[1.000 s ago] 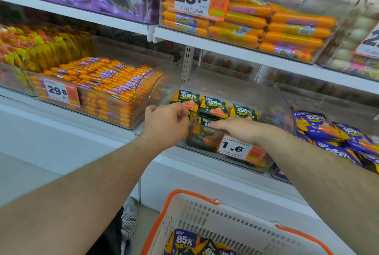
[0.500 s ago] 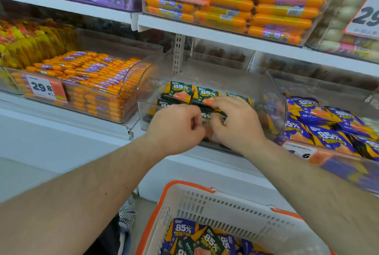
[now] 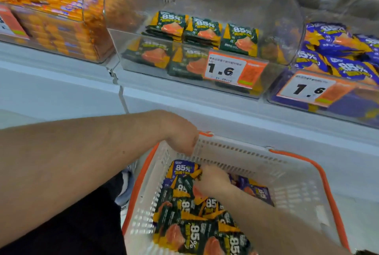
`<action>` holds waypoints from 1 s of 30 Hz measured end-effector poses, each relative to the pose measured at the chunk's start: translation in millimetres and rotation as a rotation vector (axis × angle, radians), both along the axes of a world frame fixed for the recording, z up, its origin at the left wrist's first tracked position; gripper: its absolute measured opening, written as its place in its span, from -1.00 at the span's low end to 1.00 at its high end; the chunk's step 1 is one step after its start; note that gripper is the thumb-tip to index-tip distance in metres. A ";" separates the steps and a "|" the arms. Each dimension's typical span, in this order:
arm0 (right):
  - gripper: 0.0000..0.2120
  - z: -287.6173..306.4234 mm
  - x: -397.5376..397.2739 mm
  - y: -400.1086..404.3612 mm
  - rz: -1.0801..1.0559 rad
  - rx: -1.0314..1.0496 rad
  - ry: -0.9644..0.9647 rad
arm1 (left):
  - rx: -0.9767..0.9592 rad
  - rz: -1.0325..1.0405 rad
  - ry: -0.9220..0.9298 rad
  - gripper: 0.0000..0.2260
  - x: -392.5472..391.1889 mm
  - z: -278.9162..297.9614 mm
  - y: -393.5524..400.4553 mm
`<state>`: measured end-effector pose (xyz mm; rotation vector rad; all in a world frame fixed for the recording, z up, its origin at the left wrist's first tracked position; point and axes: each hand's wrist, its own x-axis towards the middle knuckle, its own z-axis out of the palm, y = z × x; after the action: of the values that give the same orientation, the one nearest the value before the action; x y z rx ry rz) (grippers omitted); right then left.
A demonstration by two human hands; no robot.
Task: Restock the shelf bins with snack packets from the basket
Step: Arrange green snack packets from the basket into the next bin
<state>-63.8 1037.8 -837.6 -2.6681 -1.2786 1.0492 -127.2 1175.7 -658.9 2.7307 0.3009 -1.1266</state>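
Note:
A white basket with an orange rim [image 3: 320,170] stands below the shelf and holds several green snack packets [image 3: 196,232] and a few purple ones [image 3: 182,168]. My right hand [image 3: 213,181] is down inside the basket, its fingers curled into the green packets near the far wall. My left hand [image 3: 180,136] hangs over the basket's far left corner with its fingers hidden. Above, a clear shelf bin [image 3: 131,39] holds rows of the same green packets [image 3: 203,29] behind a 1.6 price tag [image 3: 225,68].
A clear bin of purple packets [image 3: 338,49] sits to the right of the green one, with its own 1.6 tag. On the left, another bin is stacked with orange sausage sticks [image 3: 51,8]. A white shelf ledge [image 3: 205,103] runs between the bins and the basket.
Both hands have left the green packets in the shelf bin and dropped to the basket. My view has tilted downward, and my right hand now reaches among the basket's packets.

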 end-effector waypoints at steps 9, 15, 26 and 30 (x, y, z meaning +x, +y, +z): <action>-0.09 -62.1 -28.3 -20.9 0.044 -0.219 -0.153 | 0.016 0.008 0.037 -0.66 10.3 -6.5 -1.9; -0.61 -45.8 -29.6 -23.0 0.126 -0.121 -0.096 | -0.004 0.039 0.030 -0.66 6.3 -0.1 -0.7; -0.65 86.9 41.0 -3.0 -0.403 0.341 0.257 | 0.104 0.127 0.079 -0.47 -7.2 13.6 22.2; -0.85 143.8 49.6 -1.0 -0.708 0.597 0.606 | -0.293 0.405 -0.051 -0.33 -8.5 21.5 31.2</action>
<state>-14.2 1036.9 -693.7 -1.8696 -0.3797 1.0109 -135.6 1206.9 -637.5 2.3008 0.5968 -0.9064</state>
